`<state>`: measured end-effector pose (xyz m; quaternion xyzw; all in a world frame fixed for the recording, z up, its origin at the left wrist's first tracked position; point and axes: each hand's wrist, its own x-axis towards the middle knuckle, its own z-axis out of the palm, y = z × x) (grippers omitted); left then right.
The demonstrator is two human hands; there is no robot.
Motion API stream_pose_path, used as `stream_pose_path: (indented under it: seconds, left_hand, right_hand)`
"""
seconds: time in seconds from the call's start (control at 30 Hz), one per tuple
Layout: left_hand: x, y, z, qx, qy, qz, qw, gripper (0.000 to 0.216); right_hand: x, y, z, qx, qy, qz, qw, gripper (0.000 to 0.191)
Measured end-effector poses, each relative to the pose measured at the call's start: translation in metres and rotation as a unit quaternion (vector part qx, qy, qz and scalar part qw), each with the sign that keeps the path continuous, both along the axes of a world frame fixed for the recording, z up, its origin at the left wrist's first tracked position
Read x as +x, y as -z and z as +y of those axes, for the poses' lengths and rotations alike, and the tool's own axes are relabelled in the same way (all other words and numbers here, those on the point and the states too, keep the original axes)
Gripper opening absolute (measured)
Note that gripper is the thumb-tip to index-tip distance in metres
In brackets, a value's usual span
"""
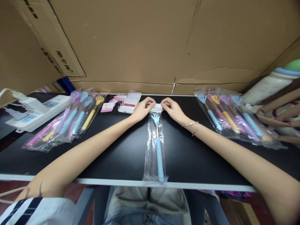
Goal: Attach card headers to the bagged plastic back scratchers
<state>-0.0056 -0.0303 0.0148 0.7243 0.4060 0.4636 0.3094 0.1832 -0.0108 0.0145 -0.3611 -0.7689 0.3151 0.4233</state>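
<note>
A white card [156, 108] was pinched at one end by the left hand's [143, 110] thumb and fingers and at the other by the right hand's [172, 110], toward the far edge of the tabletop [112, 159]. From the fingertips, a blue back scratcher [159, 156] in its clear bag [149, 156] was pointed lengthwise to the near edge, clawed head beneath the card; neither hand was placed clearly nearer.

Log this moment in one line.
Left hand: at white card | right hand: at card's opposite end | blue back scratcher: bagged, on black table
</note>
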Motion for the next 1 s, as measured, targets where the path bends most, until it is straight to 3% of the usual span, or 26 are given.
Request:
stream_pose_path:
  seconds: [1.0]
  left_hand:
    - [-0.0006,0.001,0.0008,0.022,-0.006,0.013,1.0,0.015]
  right_hand:
    - [-0.0014,0.0006,-0.0021,-0.003,-0.002,-0.029,1.0,0.017]
